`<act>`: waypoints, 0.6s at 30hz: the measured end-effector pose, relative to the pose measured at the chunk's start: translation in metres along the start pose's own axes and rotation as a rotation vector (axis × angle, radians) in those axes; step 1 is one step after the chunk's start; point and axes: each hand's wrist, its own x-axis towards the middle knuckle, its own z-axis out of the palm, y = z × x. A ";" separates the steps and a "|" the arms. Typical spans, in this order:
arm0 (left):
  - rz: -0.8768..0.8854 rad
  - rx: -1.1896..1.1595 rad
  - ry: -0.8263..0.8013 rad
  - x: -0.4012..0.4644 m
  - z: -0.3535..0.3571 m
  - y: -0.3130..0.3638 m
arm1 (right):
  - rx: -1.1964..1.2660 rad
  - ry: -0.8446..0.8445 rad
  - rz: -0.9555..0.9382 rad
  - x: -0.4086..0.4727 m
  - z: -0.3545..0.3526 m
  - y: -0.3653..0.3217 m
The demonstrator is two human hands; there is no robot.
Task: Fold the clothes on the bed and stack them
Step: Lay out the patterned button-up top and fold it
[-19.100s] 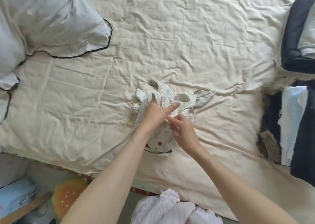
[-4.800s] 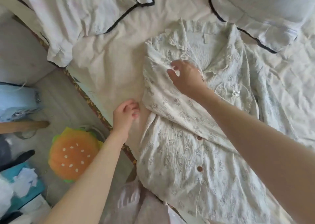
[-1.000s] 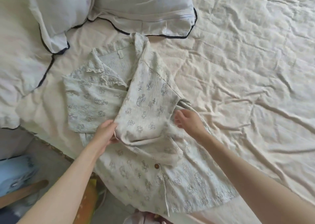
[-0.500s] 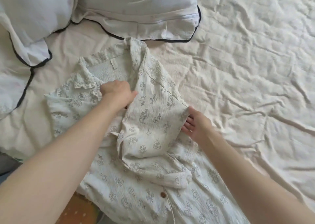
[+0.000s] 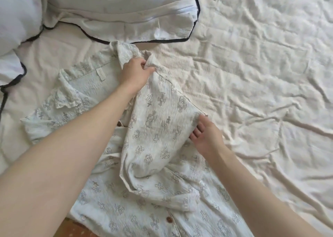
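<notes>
Shirt of pale crinkled cotton with grey printed crosses and brown buttons lies spread on the creased cream bedsheet, its collar just below the white pillow with dark piping. Left hand pinches the folded-over sleeve at the shoulder, fingers closed on the cloth. Right hand is open, fingertips tucked under the fold's right edge. A second piped pillow sits at the upper left.
</notes>
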 end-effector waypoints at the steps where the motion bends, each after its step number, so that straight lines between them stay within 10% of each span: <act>1: -0.008 0.004 -0.004 -0.002 0.004 -0.001 | -0.054 -0.009 -0.006 0.000 -0.001 0.002; 7: 0.121 0.098 0.158 -0.064 0.012 -0.021 | -0.507 -0.043 -0.271 -0.018 -0.019 0.017; 11: 0.026 0.061 0.167 -0.137 0.012 -0.046 | -0.943 0.089 -0.586 -0.036 -0.048 0.037; 18: -0.346 -0.116 0.204 -0.254 0.028 -0.079 | -1.559 -0.100 -0.549 -0.060 -0.107 0.085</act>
